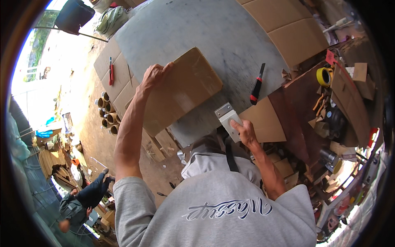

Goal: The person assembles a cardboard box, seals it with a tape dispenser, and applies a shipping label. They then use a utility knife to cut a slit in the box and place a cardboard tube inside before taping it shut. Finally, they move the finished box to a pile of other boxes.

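My left hand grips the upper left edge of a closed, flat-faced cardboard box on the grey tabletop. In my right hand is a metal tool with a wide plate, perhaps a carton stapler or tape tool; its exact kind cannot be told. The thumb lies on its flat face, and its riveted end points towards the box without touching it. A black and red utility knife lies on the table to the right, blade out. A red utility knife rests on cardboard at the left.
Folded cardboard covers the far right corner. A cardboard piece lies beside my right hand. Yellow tape and pliers are on the right side. Cardboard tubes stand below the left edge. Another person is at the lower left.
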Motion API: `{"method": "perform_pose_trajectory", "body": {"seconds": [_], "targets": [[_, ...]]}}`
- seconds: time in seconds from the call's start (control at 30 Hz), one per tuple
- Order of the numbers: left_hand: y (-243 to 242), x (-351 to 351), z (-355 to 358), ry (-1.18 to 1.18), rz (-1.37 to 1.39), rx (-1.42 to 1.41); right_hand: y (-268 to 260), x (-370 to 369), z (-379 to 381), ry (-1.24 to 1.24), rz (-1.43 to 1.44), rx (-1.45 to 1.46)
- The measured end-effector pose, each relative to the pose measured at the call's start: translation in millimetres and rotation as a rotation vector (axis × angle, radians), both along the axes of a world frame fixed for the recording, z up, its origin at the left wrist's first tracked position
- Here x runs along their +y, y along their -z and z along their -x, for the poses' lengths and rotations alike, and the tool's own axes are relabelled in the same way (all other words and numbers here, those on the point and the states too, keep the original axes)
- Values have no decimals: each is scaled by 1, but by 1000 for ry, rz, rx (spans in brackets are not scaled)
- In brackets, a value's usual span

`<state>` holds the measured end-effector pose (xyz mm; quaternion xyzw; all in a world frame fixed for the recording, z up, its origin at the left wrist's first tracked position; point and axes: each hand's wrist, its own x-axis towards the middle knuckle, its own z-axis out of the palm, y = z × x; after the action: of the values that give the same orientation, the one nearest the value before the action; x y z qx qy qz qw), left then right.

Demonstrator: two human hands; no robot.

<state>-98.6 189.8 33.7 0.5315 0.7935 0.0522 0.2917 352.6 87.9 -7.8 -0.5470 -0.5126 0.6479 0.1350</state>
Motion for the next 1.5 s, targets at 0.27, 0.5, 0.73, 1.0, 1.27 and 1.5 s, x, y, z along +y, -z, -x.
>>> {"method": "perform_pose_trajectory", "body": {"seconds": [0.27, 0.5, 0.73, 1.0, 1.27, 1.5], "targets": [[46, 46, 71, -98, 48, -142, 22, 65, 81, 6, -34, 45], [122, 27, 37, -132, 277, -148, 15, 74, 85, 35, -50, 57], [39, -49, -79, 263, -274, -444, 27, 75, 69, -40, -82, 38], [8, -49, -124, 608, -300, 32, 37, 53, 43, -18, -150, -10], [19, -49, -125, 1077, -813, 557, 49, 47, 44, -46, -96, -218], [36, -66, -152, 1126, -356, 848, 39, 58, 66, -22, -66, -299]]}}
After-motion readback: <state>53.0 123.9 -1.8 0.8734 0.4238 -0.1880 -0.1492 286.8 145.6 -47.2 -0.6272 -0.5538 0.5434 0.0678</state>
